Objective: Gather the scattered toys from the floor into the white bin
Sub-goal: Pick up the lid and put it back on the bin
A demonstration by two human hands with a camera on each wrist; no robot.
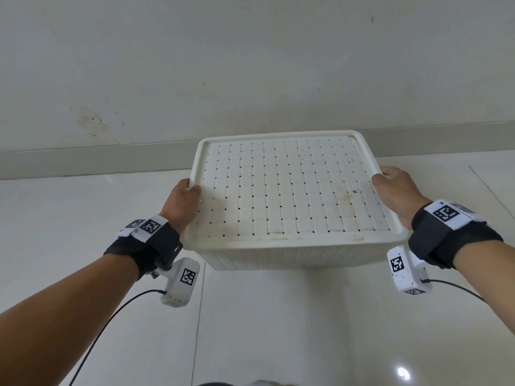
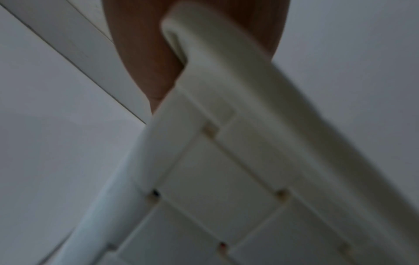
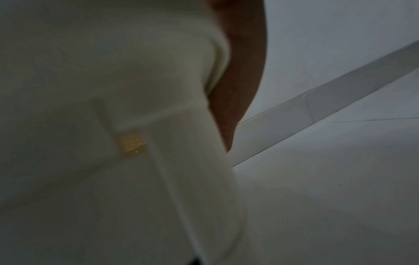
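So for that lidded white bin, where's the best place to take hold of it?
By the rim under the lid, one hand per short side. The left hand and right hand already grip the white bin there from opposite sides; the overhanging lip gives the fingers a ledge, and its width needs both.

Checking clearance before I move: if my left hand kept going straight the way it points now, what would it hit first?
Probably the baseboard and wall beyond. The left hand grips the white bin's left rim and points forward; nothing else shows in that line, though depth is unclear.

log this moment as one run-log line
left hand: grips lid edge | right hand: grips opposite edge | white woven-pattern plastic bin: lidded | toys: none visible
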